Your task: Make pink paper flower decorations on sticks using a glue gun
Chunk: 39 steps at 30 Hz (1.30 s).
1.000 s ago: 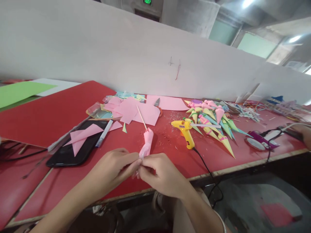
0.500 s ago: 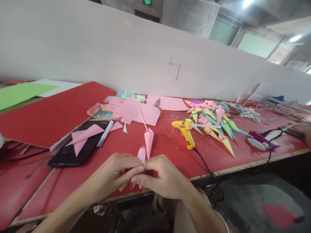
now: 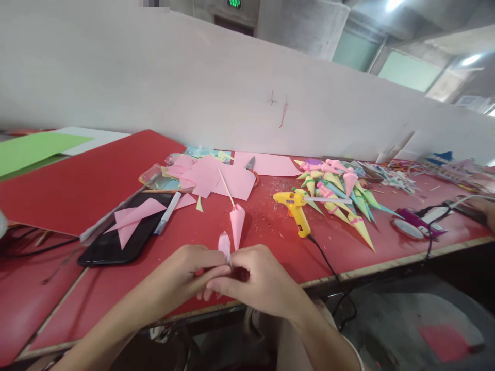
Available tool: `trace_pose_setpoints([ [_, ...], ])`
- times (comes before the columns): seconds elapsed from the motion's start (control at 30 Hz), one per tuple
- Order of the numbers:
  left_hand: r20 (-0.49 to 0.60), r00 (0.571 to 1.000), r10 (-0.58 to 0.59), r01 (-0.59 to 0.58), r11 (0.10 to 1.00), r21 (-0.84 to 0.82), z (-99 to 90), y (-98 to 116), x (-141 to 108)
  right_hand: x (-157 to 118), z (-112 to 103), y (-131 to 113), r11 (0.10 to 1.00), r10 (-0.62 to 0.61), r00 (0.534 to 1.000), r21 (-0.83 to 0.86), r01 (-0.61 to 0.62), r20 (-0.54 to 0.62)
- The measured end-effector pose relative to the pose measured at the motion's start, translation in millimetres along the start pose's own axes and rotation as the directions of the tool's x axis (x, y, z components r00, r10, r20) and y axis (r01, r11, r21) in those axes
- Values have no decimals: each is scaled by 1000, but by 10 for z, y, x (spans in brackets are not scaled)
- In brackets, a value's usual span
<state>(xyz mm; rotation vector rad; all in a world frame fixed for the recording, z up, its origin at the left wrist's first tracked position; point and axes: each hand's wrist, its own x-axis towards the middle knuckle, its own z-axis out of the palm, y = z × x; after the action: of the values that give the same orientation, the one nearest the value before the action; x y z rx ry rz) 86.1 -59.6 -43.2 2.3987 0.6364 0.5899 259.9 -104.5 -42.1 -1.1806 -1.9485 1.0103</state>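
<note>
Near the table's front edge, my left hand [image 3: 193, 270] and my right hand [image 3: 255, 278] meet with fingers closed around a small pink, partly see-through wrapped piece [image 3: 224, 243]. Its top sticks up between them; its lower part is hidden by the fingers. Just beyond, a pink paper cone [image 3: 237, 224] lies on the red table [image 3: 266, 257], with a thin stick [image 3: 226, 186] at its wide end. A yellow glue gun [image 3: 297, 211] lies to the right, a clear glue stick in its back.
A pile of coloured paper cones [image 3: 336, 190] is behind the glue gun. Pink paper sheets [image 3: 211, 175] and scissors [image 3: 253, 170] lie at the back. On the left are a black tray [image 3: 112, 252] and a marker [image 3: 167, 214]. Another person's hand [image 3: 488, 211] shows at far right.
My fingers have shifted slightly around the small pink piece, and more of its top shows upright between them. The things on the table have not moved.
</note>
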Motion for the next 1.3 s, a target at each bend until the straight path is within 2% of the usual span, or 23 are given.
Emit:
trace_pose_setpoints([
  [0.17, 7, 1000, -30, 30, 1000, 4, -6, -20, -25, 25, -11, 57, 997, -64, 997, -29, 66, 42],
  [0.33, -71, 997, 4, 4, 994, 112, -15, 25, 1, 28, -22, 38, 994, -56, 998, -96, 60, 39],
  [0.47, -92, 996, -8, 18, 994, 104, -21, 41, 23, 26, -19, 10, 992, -59, 997, -106, 64, 55],
  [0.67, -119, 992, 32, -12, 986, 165, 22, 10, 45, 30, 54, 9, 969, -54, 990, -248, 20, -132],
  [0.8, -116, 993, 32, -14, 989, 150, 32, 10, 51, 39, 65, 4, 967, -85, 981, -253, 39, -172],
  [1.03, -141, 989, -43, 39, 999, -25, 9, 81, 46, 43, 69, 8, 989, -142, 976, -62, 134, -165],
  [1.17, -145, 989, -32, -3, 973, -231, 16, 140, 43, 37, 105, -21, 983, -150, 967, 70, 167, -206],
  [1.3, -201, 980, -9, -49, 959, -280, 41, 164, 35, 32, 124, -53, 964, -120, 964, 206, 171, -236],
])
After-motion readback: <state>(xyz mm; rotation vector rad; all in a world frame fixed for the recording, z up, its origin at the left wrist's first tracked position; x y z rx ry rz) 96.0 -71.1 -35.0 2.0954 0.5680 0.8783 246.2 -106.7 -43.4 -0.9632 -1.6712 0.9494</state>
